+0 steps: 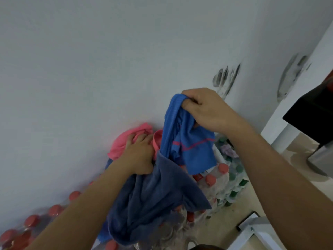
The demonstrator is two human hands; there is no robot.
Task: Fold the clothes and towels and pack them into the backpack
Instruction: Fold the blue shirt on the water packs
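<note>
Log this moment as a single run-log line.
stage: gathering laundry | right hand: holds blue garment raised | left hand: grips pink cloth, dark blue towel hanging below | underneath: red-capped bottles

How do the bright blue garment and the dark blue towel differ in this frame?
The bright blue garment is lighter, with a pink stripe; the dark blue towel is plain navy. The garment hangs raised from the right hand; the towel droops lower, by the left hand, which grips pink cloth. Both are unfolded.
</note>
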